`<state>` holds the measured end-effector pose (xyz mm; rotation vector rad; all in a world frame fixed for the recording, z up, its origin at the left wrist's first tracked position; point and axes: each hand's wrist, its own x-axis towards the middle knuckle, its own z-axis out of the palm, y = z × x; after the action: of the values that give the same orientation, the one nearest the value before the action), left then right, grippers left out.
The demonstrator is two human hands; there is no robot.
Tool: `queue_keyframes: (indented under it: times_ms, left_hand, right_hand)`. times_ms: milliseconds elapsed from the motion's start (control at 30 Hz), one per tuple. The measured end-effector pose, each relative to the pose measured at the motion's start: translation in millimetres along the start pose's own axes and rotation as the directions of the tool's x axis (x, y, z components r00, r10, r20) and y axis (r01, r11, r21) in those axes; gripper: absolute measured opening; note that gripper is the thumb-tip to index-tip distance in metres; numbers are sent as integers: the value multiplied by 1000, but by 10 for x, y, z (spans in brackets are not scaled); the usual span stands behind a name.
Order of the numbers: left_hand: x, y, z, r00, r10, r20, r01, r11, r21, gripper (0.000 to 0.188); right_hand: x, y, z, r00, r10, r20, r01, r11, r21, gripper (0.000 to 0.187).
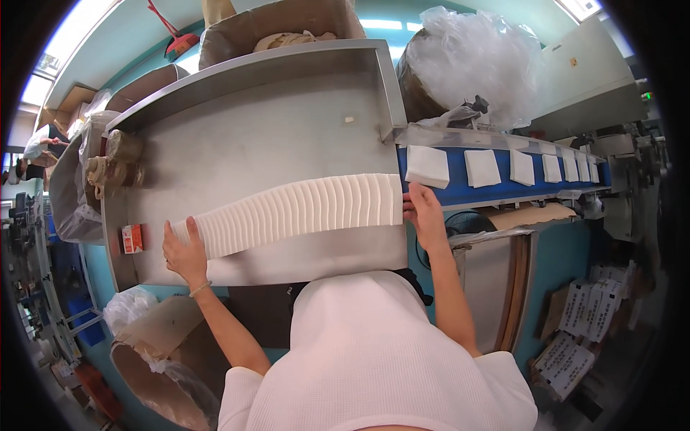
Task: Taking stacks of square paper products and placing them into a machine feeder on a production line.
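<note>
White folded pads [302,212] line the steel table [244,136] between my hands: left hand [185,255] palm-down, thumb and fingers apart; right hand [425,215] curled, grip unclear. Print marks a red box [132,239].

Pleated row [309,205]: creamy white, striped crosswise by shadowed folds
Tabletop [244,136]: dull silver-grey
Conveyor belt [458,164], 2 o'clock: plain blue
Folded squares [482,169] on it: plain white
Small box [132,239], 9 o'clock: orange-red with white
Dustpan [181,46]: red
Shirt [381,352], 6 o'clock: white, finely waffled
</note>
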<state>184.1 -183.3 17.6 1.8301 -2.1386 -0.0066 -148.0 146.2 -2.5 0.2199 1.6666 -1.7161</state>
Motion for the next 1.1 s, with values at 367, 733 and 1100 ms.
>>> queue_keyframes:
  times_ms: [367, 733, 1100]
  left_hand:
    - [-41, 68, 38, 1000, 19, -3, -19, 1000, 5, 70]
    - [-83, 189, 8, 1000, -10, 20, 10, 1000, 24, 71]
    - [-136, 221, -38, 998, 41, 42, -40, 999, -19, 71]
  right_hand:
    - [-65, 63, -73, 998, 38, -44, -31, 987, 160, 29]
    - [-109, 77, 141, 945, 197, 262, -213, 976, 37, 40]
    - [45, 35, -155, 997, 70, -41, -61, 981, 183, 33]
